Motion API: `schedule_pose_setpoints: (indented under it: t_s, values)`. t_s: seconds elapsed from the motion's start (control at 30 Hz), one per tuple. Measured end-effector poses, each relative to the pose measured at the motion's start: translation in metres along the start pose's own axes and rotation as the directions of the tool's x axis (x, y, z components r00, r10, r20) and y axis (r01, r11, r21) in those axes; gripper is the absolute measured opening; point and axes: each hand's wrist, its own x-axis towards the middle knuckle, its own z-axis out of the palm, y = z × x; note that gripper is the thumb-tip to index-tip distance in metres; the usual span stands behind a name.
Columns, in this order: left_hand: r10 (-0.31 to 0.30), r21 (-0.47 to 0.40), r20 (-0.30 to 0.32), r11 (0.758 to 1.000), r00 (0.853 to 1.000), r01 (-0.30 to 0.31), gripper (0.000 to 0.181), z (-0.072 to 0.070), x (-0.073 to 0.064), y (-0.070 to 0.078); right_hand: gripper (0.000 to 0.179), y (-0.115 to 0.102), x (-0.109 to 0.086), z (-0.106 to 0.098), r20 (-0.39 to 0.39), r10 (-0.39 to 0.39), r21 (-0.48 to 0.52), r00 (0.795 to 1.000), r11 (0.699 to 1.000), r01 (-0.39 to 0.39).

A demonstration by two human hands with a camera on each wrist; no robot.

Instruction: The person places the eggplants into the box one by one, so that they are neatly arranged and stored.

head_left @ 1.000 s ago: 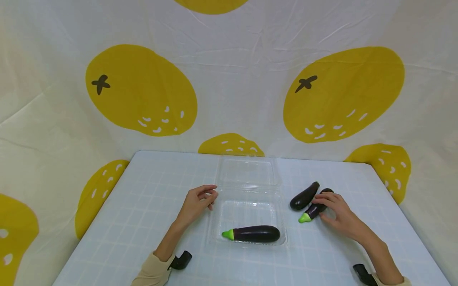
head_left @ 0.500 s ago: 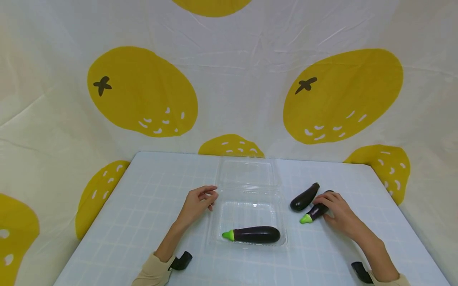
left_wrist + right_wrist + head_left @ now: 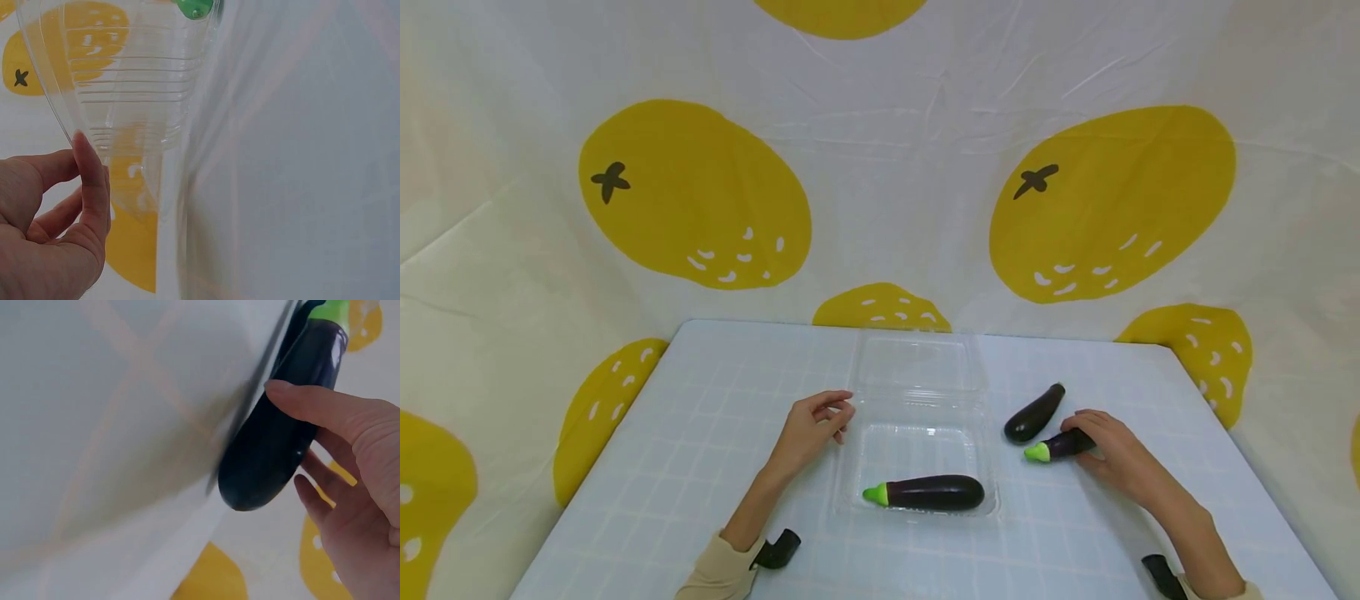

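Note:
A clear plastic clamshell container [image 3: 917, 450] lies at the middle of the table, its lid folded back toward the wall. Inside, along the near side, rests a dark purple eggplant [image 3: 932, 492] with a green stem end. My left hand [image 3: 808, 429] pinches the container's left rim near the hinge, fingertips meeting at its edge in the left wrist view. To the right, my right hand [image 3: 1112, 450] grips a second eggplant [image 3: 269, 456] by its thick end between thumb and fingers. That eggplant's green end points left, toward the container. Just beyond it lies a third eggplant [image 3: 1034, 414].
The table [image 3: 700, 467] wears a pale blue checked cover. Behind it hangs a white cloth [image 3: 895, 192] printed with large yellow fruit. A black wrist device [image 3: 777, 550] sits at the left sleeve, and another [image 3: 1163, 575] at the right.
The eggplant in my right hand has turned, its green end swinging so that it now points more directly left, apart from the third eggplant. My left hand holds the same place.

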Motion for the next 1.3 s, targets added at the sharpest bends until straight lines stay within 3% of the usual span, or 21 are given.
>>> schedule_pose_setpoints:
  t_s: [0.43,0.83,1.1,1.3]
  values:
    - [0.017,0.017,-0.018,1.000,1.000,-0.017,0.034,-0.005,-0.001,-0.003,0.046,-0.020,0.002,-0.017,0.101,0.135,0.119,0.986,0.982,-0.147]
    - [0.003,0.015,-0.017,1.000,1.000,-0.002,0.034,-0.004,-0.001,0.000,0.048,-0.039,0.007,-0.030,0.000,0.065,0.109,0.998,0.992,-0.064]
    - [-0.003,0.011,-0.014,1.000,1.000,0.004,0.033,-0.003,0.001,-0.001,0.050,-0.056,0.014,-0.041,0.046,0.120,0.172,0.992,0.977,-0.126]
    - [-0.004,0.007,-0.002,1.000,1.000,0.004,0.033,-0.001,0.001,-0.002,0.050,-0.067,0.020,-0.044,0.015,0.105,0.192,0.994,0.976,-0.106]
